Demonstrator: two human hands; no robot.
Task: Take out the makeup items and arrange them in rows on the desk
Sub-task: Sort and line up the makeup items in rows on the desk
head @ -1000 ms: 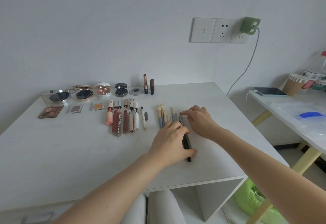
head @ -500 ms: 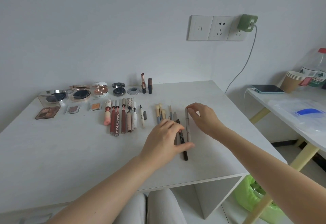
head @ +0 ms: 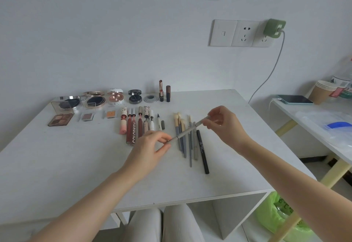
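Eyebrow pencil (head: 187, 131) is lifted off the desk (head: 57, 165), pinched at both ends: my left hand (head: 150, 146) has thumb and forefinger on the lower end, my right hand (head: 222, 125) pinches the upper end. Other fingers curl loosely. Long axis runs diagonally between the two grips, crossing above the brush row (head: 183, 137). I'd judge the open slot is beyond the black eyeliner pen (head: 202, 152), nearer my right hand, so the pencil needs turning parallel to it.
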